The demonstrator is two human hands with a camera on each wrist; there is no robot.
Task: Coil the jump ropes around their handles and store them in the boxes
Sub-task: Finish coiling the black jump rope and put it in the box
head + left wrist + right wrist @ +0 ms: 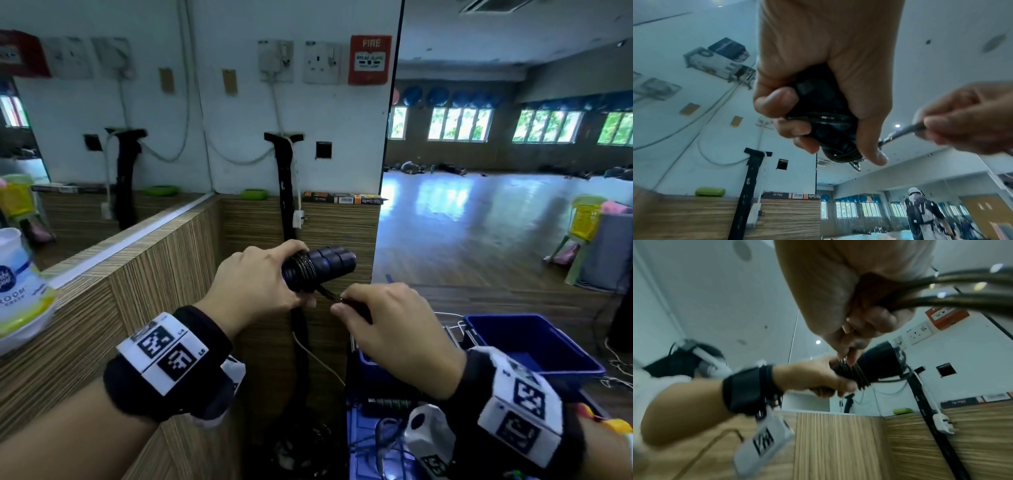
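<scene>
My left hand (pixel 263 277) grips the black jump-rope handles (pixel 323 265) held together and pointing right, with several turns of thin black rope (pixel 303 265) wound round them. The left wrist view shows the same handles (pixel 824 113) clamped between thumb and fingers (pixel 777 104). My right hand (pixel 383 322) pinches the loose rope end (pixel 330 294) just below the handles and holds it taut. In the right wrist view, rope strands (pixel 953 288) run out from under the curled fingers (pixel 869 324). A blue box (pixel 534 346) stands low at the right, under my right wrist.
A wood-grain partition (pixel 171 274) rises to the left and ahead, with a white container (pixel 20 291) on its ledge. A black strap (pixel 287 192) hangs down the wall. Another blue bin (pixel 373 445) holding ropes and cables sits below. A wide wooden floor (pixel 479 240) stretches to the right.
</scene>
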